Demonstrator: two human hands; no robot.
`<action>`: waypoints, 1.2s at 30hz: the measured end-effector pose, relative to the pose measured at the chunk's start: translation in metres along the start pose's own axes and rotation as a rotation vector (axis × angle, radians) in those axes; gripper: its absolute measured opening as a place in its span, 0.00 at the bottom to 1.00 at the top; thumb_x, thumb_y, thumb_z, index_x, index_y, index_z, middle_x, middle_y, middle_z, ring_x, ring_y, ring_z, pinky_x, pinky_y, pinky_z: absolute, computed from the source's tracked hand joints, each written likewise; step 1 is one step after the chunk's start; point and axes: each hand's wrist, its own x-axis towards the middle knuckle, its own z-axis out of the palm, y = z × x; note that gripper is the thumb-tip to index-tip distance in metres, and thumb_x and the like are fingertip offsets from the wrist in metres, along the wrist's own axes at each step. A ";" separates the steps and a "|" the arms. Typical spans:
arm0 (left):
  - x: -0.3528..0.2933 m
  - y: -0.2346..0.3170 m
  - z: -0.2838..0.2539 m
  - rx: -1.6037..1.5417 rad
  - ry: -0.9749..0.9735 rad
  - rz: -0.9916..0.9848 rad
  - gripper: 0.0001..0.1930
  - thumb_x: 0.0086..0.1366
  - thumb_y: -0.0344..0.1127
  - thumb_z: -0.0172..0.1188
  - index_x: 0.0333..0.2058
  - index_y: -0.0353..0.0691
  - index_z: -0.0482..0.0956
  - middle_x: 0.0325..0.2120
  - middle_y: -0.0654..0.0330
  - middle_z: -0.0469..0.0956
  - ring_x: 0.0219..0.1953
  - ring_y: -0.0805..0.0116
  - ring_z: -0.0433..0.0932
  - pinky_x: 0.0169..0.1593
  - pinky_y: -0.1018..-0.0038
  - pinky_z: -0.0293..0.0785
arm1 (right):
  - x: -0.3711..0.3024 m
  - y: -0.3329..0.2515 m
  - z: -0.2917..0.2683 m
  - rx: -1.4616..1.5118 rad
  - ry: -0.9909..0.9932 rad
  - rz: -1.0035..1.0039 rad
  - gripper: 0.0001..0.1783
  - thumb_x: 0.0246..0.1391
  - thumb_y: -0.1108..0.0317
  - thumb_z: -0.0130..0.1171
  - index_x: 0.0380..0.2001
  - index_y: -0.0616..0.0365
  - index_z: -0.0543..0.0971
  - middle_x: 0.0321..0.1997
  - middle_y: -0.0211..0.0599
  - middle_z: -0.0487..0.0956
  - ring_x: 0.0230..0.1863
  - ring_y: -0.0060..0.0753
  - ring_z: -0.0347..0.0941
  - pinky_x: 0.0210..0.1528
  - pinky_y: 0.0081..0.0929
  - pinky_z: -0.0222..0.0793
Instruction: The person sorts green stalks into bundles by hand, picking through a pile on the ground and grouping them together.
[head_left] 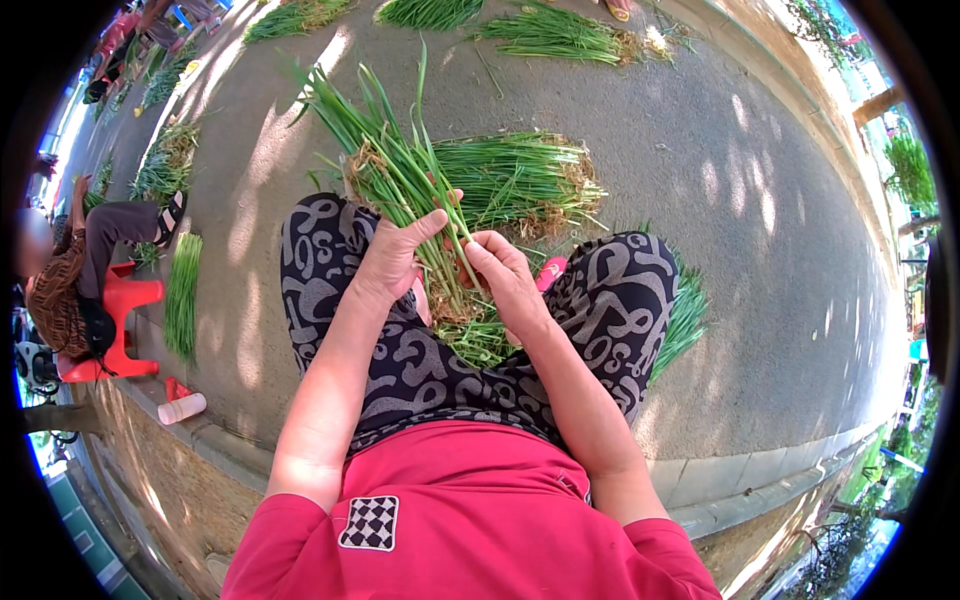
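Note:
A loose bunch of green onions (388, 165) slants up and left above my lap, its long leaves pointing away from me. My left hand (392, 258) is closed around the stems, thumb on top. With thumb and fingers, my right hand (507, 280) pinches one pale stalk on the bunch's right side, near the lower end. Brown, dry leaves hang among the stems. Beyond my hands lies a large heap of green onions (510, 178) on the pavement. Below them, between my legs, are green and brown trimmings (478, 338).
Another green pile (686, 318) shows beside my right knee. At left, a narrow bundle (183, 298) lies near a person on a red plastic stool (128, 315). A pale cylindrical bottle (182, 408) rests by the curb (235, 440). More green heaps (560, 35) line the far pavement.

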 end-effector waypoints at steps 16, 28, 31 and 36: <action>-0.002 -0.009 -0.003 0.165 -0.036 -0.047 0.24 0.56 0.28 0.67 0.52 0.39 0.71 0.38 0.65 0.77 0.41 0.73 0.76 0.49 0.76 0.71 | 0.008 0.004 0.000 -0.111 0.137 -0.194 0.08 0.56 0.71 0.60 0.37 0.63 0.75 0.31 0.27 0.79 0.31 0.14 0.71 0.35 0.14 0.67; 0.003 -0.004 -0.012 0.036 0.168 0.003 0.22 0.59 0.29 0.65 0.52 0.43 0.72 0.37 0.63 0.79 0.38 0.74 0.76 0.37 0.74 0.75 | 0.013 0.009 -0.007 0.380 0.261 -0.115 0.04 0.56 0.71 0.60 0.32 0.55 0.75 0.29 0.24 0.76 0.28 0.13 0.68 0.31 0.13 0.65; 0.008 -0.007 -0.021 -0.027 0.220 0.088 0.21 0.59 0.28 0.64 0.52 0.44 0.72 0.37 0.63 0.79 0.37 0.73 0.76 0.36 0.75 0.75 | 0.014 0.015 -0.020 0.254 0.288 -0.063 0.05 0.55 0.70 0.60 0.32 0.56 0.75 0.25 0.23 0.74 0.25 0.15 0.68 0.29 0.14 0.64; 0.008 -0.001 -0.024 -0.063 0.293 0.150 0.23 0.58 0.26 0.64 0.53 0.44 0.70 0.38 0.62 0.78 0.38 0.73 0.75 0.36 0.73 0.76 | 0.014 0.023 -0.028 -0.161 0.271 0.077 0.06 0.53 0.70 0.61 0.30 0.59 0.75 0.24 0.27 0.75 0.24 0.18 0.69 0.27 0.19 0.65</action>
